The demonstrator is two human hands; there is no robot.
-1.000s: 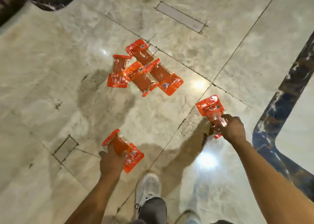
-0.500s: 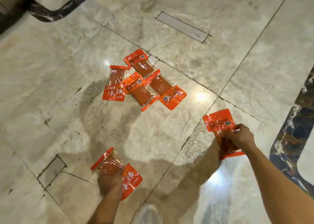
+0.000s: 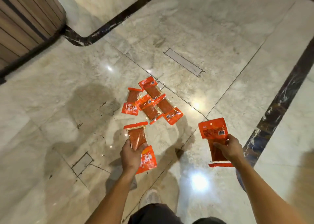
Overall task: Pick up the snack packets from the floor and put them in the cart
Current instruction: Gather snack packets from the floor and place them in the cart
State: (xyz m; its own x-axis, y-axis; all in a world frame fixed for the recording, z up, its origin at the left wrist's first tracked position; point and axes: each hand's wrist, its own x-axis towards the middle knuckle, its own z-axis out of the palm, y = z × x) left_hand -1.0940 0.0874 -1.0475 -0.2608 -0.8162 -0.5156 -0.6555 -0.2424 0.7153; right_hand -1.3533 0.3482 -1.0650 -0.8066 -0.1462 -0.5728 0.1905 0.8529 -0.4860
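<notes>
Head view has us standing over a marble floor (image 3: 212, 28) with a packet lifted in each hand, so we judge the step in hand to be the carry: two packets are off the ground and now need taking to the cart, which we cannot see anywhere here. Our left hand (image 3: 131, 156) is closed around the middle of the left packet (image 3: 139, 142), fingers curled over its clear window, with the sealed top strip sticking out beyond the fingers and the printed orange end hanging back toward the wrist. Our right hand (image 3: 228, 149) pinches the right packet (image 3: 213, 132) partway down, thumb on the face we see and fingers wrapped behind; the labelled orange header stands clear beyond the grip and the bottom seal pokes out below the palm. Both holds look firm, neither hand open at all. Ahead of both hands, between them and a little beyond reach, a heap of four packets (image 3: 151, 100) lies overlapping on the tiles. The next move, as we read it, calls for turning to find the cart, dropping these two in, then coming back for the heap. Thin, slippery film could slide from so light a pinch on the right.
</notes>
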